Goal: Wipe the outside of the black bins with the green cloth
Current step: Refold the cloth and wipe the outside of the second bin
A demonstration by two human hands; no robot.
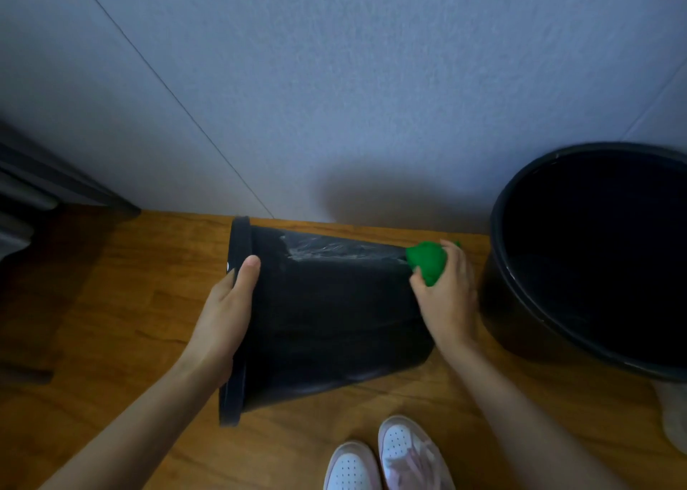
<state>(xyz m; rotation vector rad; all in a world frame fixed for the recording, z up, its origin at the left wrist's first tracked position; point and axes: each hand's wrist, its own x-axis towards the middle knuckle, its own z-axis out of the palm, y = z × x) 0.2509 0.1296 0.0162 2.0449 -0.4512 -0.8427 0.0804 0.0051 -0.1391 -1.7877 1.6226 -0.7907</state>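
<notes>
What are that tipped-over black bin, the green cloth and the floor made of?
The tipped bin looks like moulded plastic, matte black with a thick rim; streaks glisten on its side. The cloth seems to be soft fabric, bunched in the right hand. The floor shows wood grain with a slight sheen: wood or laminate, unclear.

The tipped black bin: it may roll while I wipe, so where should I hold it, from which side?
Hold the thick rim at its mouth, coming from the left. The bin lies on its side, mouth leftward, and the raised lip gives the left hand a hold clear of the green cloth.
</notes>
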